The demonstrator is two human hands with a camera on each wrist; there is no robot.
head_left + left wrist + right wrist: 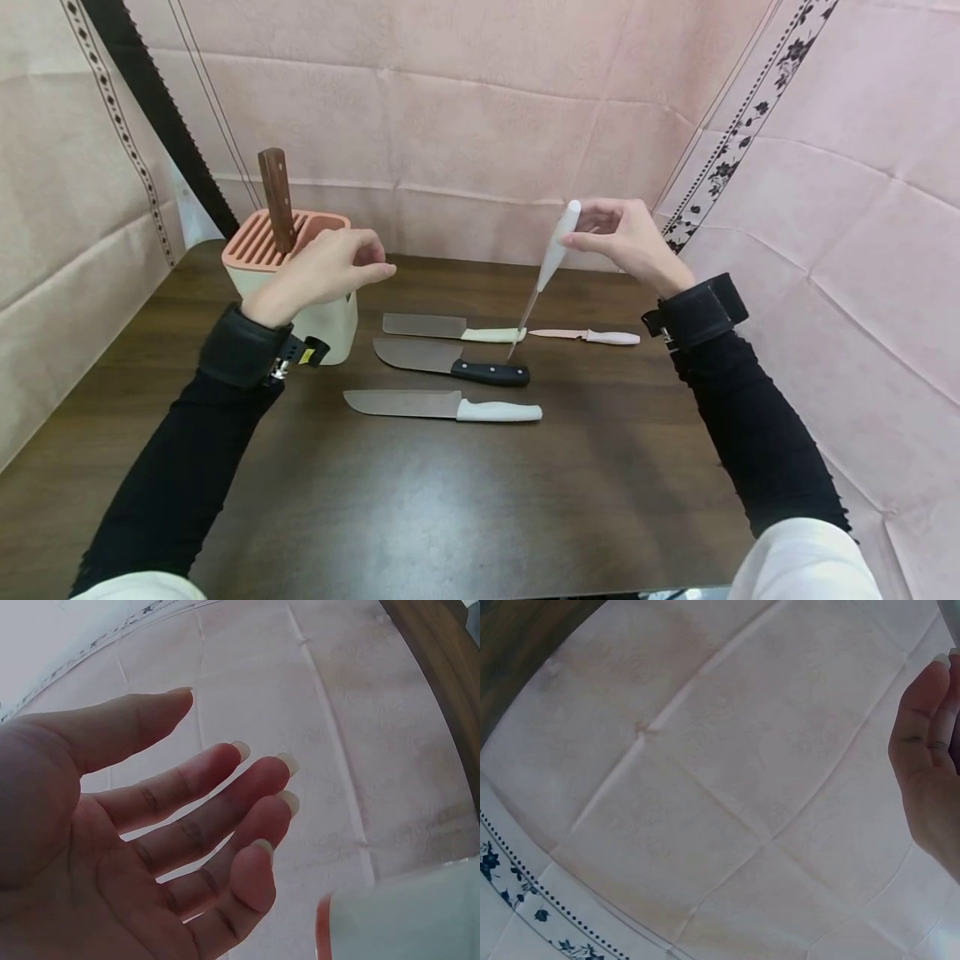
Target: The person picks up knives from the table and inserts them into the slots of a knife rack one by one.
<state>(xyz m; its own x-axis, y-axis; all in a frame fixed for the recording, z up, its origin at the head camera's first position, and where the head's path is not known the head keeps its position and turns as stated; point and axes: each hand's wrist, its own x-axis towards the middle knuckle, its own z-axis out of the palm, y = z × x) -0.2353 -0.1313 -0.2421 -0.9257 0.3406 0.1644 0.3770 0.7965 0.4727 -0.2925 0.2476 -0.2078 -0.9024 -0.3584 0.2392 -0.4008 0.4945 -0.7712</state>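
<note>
- On the table (360,517), with twelve o'clock straight away from the person, the white-handled knife (442,406) lies nearest, long axis from nine to three, blade toward nine.
- Beyond it the black-handled knife (487,372) lies much the same way, handle toward three.
- Next comes the green-handled knife (491,335), blade also toward nine; at its three o'clock is the small pink-bladed knife (613,337), tip just beside that handle's end.
- Above these, the right hand (626,242) pinches the raised knife (550,265) by its handle. That knife is steep and tilted: in the head view its handle end leans toward one o'clock and its tip points down toward seven. Whether the tip touches the black-handled knife, I cannot tell.
- The left hand (322,267) is far nearer the block than the right; its fingers bend loosely and hold nothing.
- From the raised knife, the slotted knife block (330,329) lies toward nine o'clock, well apart.
- In it the wooden-handled knife (277,200) stands nearly upright, leaning slightly toward eleven.
- Farthest, pink cloth (487,125) hangs at twelve.
</note>
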